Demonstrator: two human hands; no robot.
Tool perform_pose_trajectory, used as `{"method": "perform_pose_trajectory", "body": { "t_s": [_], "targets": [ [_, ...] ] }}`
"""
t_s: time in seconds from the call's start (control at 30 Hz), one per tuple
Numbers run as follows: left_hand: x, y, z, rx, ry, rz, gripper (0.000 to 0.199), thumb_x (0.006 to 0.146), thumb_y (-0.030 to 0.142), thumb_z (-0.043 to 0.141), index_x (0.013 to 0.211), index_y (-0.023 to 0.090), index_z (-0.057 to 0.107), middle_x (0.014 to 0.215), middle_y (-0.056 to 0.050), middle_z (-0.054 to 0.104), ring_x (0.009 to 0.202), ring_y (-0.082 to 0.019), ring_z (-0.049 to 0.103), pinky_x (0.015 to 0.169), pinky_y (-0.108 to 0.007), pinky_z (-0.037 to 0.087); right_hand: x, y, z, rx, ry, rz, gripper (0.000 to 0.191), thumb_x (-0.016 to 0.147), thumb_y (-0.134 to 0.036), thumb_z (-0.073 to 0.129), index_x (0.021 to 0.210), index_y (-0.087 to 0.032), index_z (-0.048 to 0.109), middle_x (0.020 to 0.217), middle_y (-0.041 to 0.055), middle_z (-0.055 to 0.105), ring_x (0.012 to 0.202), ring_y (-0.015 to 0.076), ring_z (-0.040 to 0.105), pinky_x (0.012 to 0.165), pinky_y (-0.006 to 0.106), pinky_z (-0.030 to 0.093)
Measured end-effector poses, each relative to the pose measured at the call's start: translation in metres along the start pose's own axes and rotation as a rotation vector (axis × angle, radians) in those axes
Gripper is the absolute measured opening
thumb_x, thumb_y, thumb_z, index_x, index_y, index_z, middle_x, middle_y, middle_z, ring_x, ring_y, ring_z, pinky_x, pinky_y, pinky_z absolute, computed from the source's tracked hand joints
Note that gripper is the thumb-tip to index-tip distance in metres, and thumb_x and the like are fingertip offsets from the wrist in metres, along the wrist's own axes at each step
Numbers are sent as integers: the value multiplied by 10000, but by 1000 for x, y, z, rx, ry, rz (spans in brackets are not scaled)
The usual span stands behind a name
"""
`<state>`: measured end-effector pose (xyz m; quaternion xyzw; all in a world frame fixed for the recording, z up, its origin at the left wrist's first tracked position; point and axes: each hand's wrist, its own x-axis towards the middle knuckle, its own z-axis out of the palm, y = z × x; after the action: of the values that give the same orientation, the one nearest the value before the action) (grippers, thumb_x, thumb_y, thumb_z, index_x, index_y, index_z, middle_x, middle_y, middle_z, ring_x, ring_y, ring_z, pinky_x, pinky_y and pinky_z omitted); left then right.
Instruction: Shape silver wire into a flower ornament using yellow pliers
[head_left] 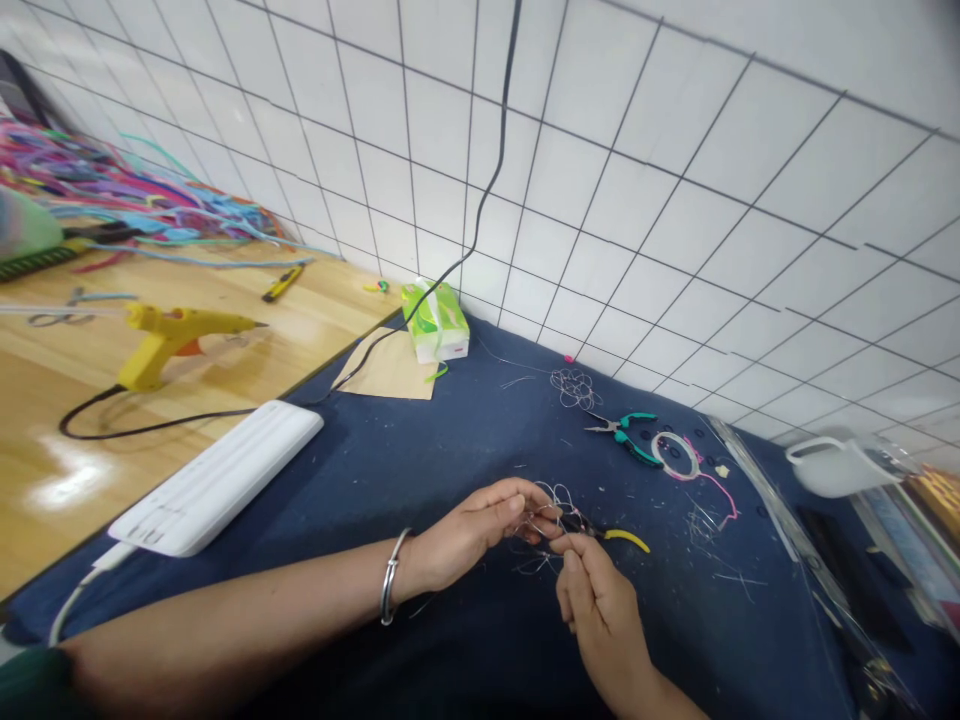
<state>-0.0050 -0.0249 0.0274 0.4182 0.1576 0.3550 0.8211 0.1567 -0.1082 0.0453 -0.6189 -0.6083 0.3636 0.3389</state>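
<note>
My left hand (487, 525), with a silver bangle at the wrist, is closed on a piece of thin silvery wire bent into loops (556, 495). Close beside it, my right hand (600, 600) pinches the wire between thumb and forefinger. The fingers hide part of the wire. Just behind my hands lies a tool with a yellow handle (628, 540); its other end is mostly covered. Further back on the dark blue cloth (465, 450) rest another looped wire shape (574, 388) and pliers with teal handles (637, 437).
A ring-shaped spool (676, 456) with pink cord lies right of the pliers. At left are a white power strip (217, 480), a yellow glue gun (172, 340) and a utility knife (283, 283). A tissue pack (435, 320) stands by the tiled wall. A white jug (832, 467) is at right.
</note>
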Motion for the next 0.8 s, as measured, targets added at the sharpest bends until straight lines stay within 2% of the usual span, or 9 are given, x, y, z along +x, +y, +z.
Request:
{"method": "perform_pose_trajectory", "body": {
  "t_s": [0.27,0.5,0.8],
  "targets": [
    [2,-8,-5,72,3,23,202,865,247,489,1016,124,543,986,-125,611,931,-219,565,833,-381,400,1,-1,-1,32,-38,38,282,906,-378,320,991,-166,485,485,-79,376,411,90,382,438,201,338],
    [2,-9,-3,147,8,41,176,844,232,527,989,136,555,976,-92,593,883,-182,549,815,-351,404,0,1,-1,34,-36,-5,274,911,-359,306,998,-167,482,503,-74,395,429,89,404,457,199,343],
    [1,-7,0,198,64,43,162,835,281,539,897,132,559,835,-49,585,732,-136,534,716,-294,398,-5,11,5,-79,-51,-88,231,911,-302,302,1012,-196,481,535,-62,417,464,96,433,494,203,360]
  ]
}}
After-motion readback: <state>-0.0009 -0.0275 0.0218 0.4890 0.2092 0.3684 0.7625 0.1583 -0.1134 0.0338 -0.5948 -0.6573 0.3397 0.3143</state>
